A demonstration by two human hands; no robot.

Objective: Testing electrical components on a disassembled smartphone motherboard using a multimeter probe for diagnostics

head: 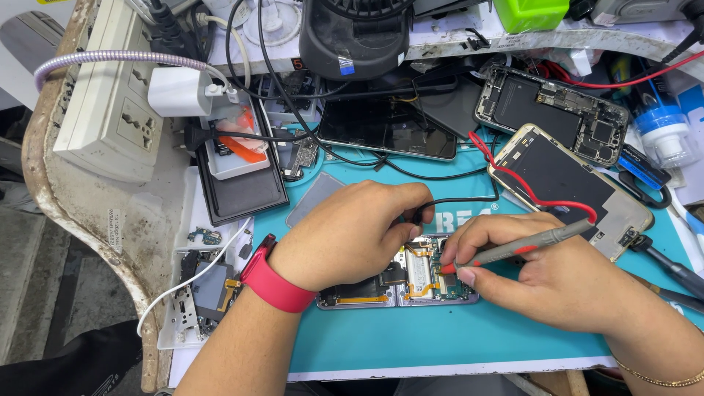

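An opened folding phone [411,282] lies on a teal work mat [440,345], its boards and flex cables showing. My left hand [352,231], with a red wristband, rests over the phone's left half and pinches a black probe tip with a black wire [458,199]. My right hand [546,271] holds a grey test probe with a red tip [513,249] like a pen. The red tip touches the phone's board near its right half. A red wire [528,187] runs from that probe toward the back.
Two opened phones [557,180] [554,110] lie at the back right, a dark screen [389,128] behind. A black tray [242,183] with a white parts box, a power strip [110,103], a charger, a small black fan [352,37] and tools at the right edge crowd the bench.
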